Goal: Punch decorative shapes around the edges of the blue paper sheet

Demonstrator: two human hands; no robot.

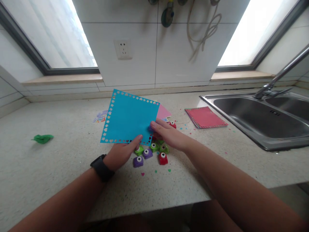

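A blue paper sheet [131,117], with small star, heart and flower cut-outs along its edges, is held tilted above the counter. My left hand [122,153] pinches its lower edge, thumb on top. At the sheet's right edge, my right hand [169,133] closes around a purple craft punch, mostly hidden under the thumb. Below the sheet lie several small punches: a purple punch [138,161], another purple punch [147,153], a green punch [164,148] and a red punch [163,158]. Another red punch [173,124] shows behind my right hand.
A pink sheet [164,111] lies partly behind the blue one. To the right rests a stack of red-topped paper [206,117], beside a steel sink [241,129]. Paper confetti [100,116] is piled at left, near a green crumpled piece [42,139]. Loose cut-outs dot the counter.
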